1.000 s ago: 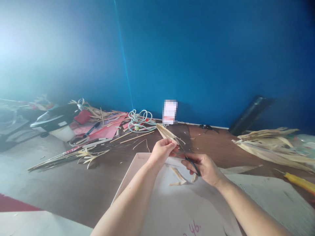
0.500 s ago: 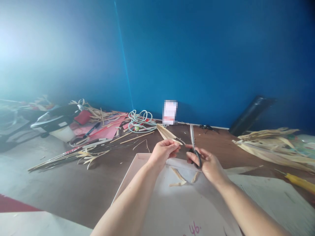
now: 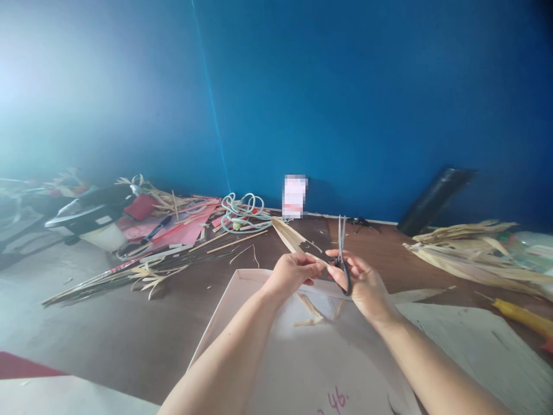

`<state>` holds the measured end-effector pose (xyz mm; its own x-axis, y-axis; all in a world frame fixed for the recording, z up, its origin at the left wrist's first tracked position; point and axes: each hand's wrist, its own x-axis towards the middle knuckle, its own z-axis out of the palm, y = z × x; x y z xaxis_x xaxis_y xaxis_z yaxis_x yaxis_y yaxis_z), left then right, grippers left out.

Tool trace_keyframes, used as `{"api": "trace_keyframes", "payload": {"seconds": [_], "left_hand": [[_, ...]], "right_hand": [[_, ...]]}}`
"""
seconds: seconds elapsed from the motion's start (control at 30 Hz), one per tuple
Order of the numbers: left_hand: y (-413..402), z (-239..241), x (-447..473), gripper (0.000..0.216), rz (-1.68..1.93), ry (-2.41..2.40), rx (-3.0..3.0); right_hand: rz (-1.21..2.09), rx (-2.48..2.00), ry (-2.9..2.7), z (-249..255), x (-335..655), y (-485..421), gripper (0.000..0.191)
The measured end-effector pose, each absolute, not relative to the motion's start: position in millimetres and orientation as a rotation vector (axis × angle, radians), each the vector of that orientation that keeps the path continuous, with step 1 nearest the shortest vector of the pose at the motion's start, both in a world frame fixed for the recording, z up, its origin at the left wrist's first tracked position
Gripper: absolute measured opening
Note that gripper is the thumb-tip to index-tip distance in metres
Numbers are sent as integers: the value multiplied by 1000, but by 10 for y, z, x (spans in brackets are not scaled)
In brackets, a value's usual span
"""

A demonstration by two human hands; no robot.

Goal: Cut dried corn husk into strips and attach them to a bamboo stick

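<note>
Now your right hand [image 3: 365, 282] has swung the scissors [image 3: 342, 248] from lying flat to blades up, nearly shut, just right of the husk strip [image 3: 294, 239] at mid-frame; the cut looks done or paused. Your left hand [image 3: 291, 274] pinches the strip's near end as before, right fingers clenched through the handles. Nearest, the white box [image 3: 242, 323] bears pink handwriting, seemingly "46". Farther back, the label [image 3: 294, 196] by the blue wall is blurred, unreadable.

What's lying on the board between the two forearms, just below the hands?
In the head view, a few cut husk scraps lie on the white board, below the left hand and right hand.
</note>
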<state>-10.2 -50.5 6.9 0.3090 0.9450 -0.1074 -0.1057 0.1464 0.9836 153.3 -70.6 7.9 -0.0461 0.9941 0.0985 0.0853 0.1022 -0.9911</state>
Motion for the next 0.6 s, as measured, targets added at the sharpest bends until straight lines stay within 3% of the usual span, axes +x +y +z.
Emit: {"api": "trace_keyframes", "payload": {"seconds": [0.6], "left_hand": [[-516,138,-127,27,989,999,1098]], "right_hand": [[960,-1153,-1494,19,1505,-739,28]]}}
